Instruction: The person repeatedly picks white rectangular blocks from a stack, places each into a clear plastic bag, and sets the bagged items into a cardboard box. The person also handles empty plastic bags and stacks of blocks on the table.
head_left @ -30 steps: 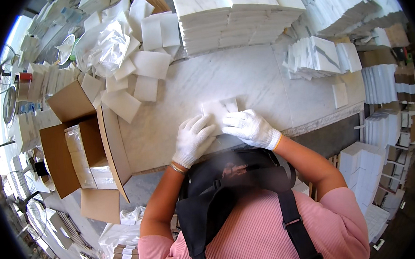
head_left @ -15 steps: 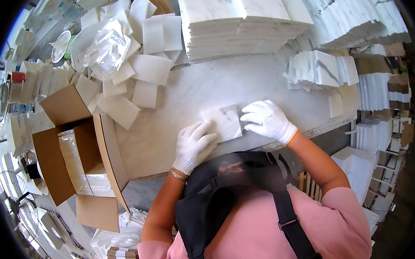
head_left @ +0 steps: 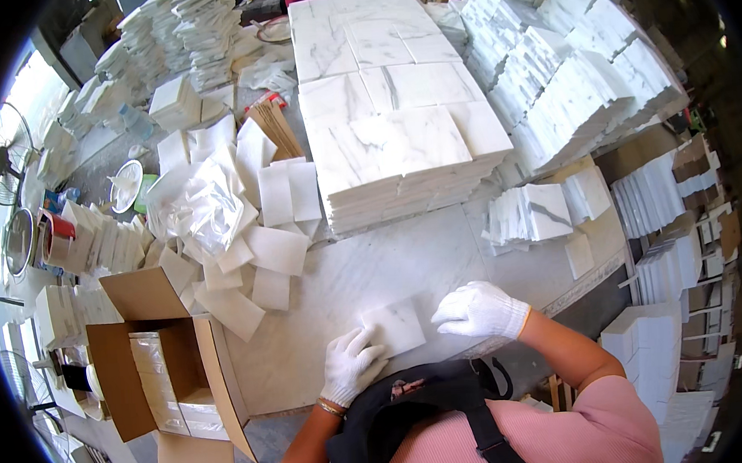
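A small white marble tile (head_left: 397, 328) with faint grey veins lies flat on the marble-topped bench in front of me. My left hand (head_left: 352, 367), in a white knit glove, grips the tile's left edge with its fingers over that side. To the tile's right, my right hand (head_left: 485, 311) in a matching glove is held just apart from it. Its fingers are drawn together and point toward the tile; whatever may be between them is hidden.
Stacked marble tiles (head_left: 409, 156) rise behind the bench's work area, and a leaning row (head_left: 529, 213) stands at right. An open cardboard box (head_left: 216, 376) with wrapped packs is at left. White foam sheets (head_left: 277, 248) and crumpled clear plastic (head_left: 201, 205) lie beyond it.
The view has tilted up, so more of the stacks shows. My right hand has drawn away from the tile's right edge and its fingers have closed together. My left hand stays at the tile.
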Available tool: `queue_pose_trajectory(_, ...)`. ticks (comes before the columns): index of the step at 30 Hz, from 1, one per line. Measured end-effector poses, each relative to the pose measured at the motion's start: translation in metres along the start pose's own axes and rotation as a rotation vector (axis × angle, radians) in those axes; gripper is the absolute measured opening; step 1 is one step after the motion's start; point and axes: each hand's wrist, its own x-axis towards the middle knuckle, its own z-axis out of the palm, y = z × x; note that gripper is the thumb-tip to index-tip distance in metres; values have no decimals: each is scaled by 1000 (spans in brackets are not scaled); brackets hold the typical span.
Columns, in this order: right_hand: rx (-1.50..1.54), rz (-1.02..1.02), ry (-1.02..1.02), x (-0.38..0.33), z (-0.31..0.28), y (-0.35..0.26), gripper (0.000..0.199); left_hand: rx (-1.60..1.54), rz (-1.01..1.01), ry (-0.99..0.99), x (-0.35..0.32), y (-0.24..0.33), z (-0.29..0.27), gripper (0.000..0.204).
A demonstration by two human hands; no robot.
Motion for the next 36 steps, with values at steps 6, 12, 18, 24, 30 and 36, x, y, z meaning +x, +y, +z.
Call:
queue_pose_trajectory(6,151,-53,577,46,-190,-23,42,13,3,2,0,0,-3,29)
queue_pose_trajectory(12,-396,-73,226,111,-227,33,99,-37,8,3,3,-2,1,27)
queue_pose_trajectory(18,-388,-42,86,153,-205,37,106,-54,-16,22,1,-1,-8,25)
queue_pose_trajectory(24,-480,-106,302,122,-180,24,110,-55,-82,-4,-8,2,-5,27)
queue_pose_trajectory(30,-141,-143,130,60,-96,-47,110,-50,-160,44,-24,6,-4,32)
queue_pose_trajectory(36,-135,-100,15,62,42,-39,103,-9,-145,51,-15,14,-15,30)
